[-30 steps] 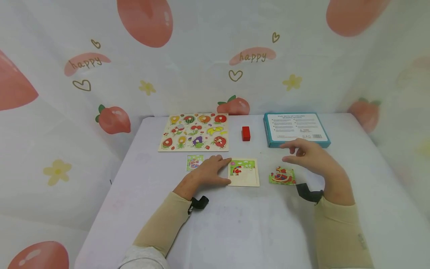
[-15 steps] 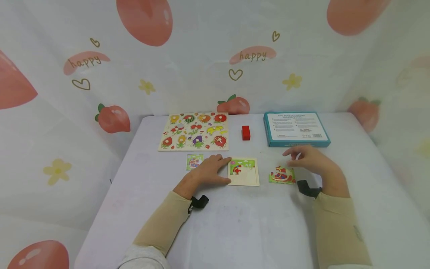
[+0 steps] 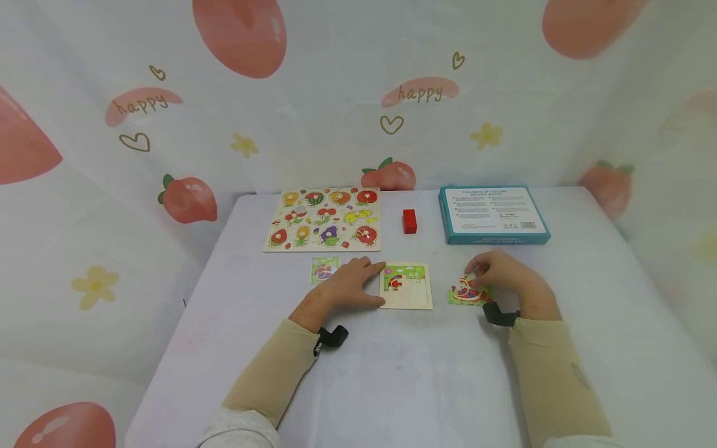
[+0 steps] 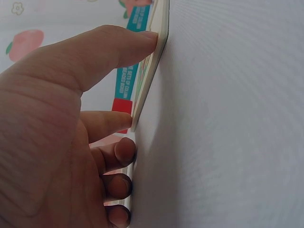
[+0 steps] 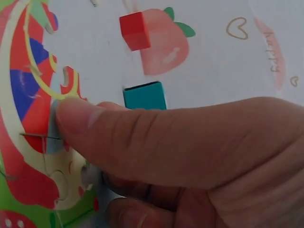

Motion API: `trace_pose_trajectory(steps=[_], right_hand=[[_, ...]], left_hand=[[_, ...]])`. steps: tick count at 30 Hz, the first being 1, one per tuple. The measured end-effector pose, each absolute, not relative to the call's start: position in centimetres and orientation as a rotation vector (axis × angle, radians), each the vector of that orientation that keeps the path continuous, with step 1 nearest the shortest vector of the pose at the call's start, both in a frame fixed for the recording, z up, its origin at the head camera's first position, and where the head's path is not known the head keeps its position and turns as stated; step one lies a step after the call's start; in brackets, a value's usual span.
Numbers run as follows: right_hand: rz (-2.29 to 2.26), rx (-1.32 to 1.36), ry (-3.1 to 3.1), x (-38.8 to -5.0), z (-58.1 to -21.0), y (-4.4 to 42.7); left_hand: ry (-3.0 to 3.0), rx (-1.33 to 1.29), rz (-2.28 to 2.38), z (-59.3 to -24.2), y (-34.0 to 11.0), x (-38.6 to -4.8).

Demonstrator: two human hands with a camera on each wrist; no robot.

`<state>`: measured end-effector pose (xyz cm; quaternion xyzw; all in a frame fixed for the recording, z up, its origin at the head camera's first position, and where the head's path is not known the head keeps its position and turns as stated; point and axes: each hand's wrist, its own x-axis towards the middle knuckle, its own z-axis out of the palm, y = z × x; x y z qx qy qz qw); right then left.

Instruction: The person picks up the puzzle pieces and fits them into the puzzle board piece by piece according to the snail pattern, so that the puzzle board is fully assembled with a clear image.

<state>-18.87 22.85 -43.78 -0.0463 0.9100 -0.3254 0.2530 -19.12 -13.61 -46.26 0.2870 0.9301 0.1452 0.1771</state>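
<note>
In the head view, a shallow wooden puzzle tray (image 3: 406,298) lies mid-table, with a few picture pieces set along its top and left. My left hand (image 3: 351,284) steadies its left side, index fingertip at the upper corner and thumb at the lower. The left wrist view shows that thumb (image 4: 109,45) on the tray's edge. To the right, my right hand (image 3: 501,274) is over a cluster of jigsaw pieces (image 3: 463,295) in red, blue, yellow and green. Its thumb (image 5: 78,118) and curled index finger pinch a puzzle piece, which the thumb partly covers.
A small picture card (image 3: 322,269) lies left of the tray. Behind are a fruit peg board (image 3: 325,221), a red block (image 3: 410,221) and a teal-edged box (image 3: 495,214) with a white label. A printed curtain hangs at the back.
My right hand has come down and left onto the puzzle pieces, and its thumb and index finger have closed together. The left hand and the tray have stayed still.
</note>
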Motion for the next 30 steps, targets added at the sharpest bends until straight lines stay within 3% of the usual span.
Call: trace_pose_trajectory(steps=[30], right_hand=[[-0.859, -0.093, 2.44, -18.7, -43.3, 22.0]], left_hand=[[2.624, 0.828, 0.434, -46.3, -13.6, -19.0]])
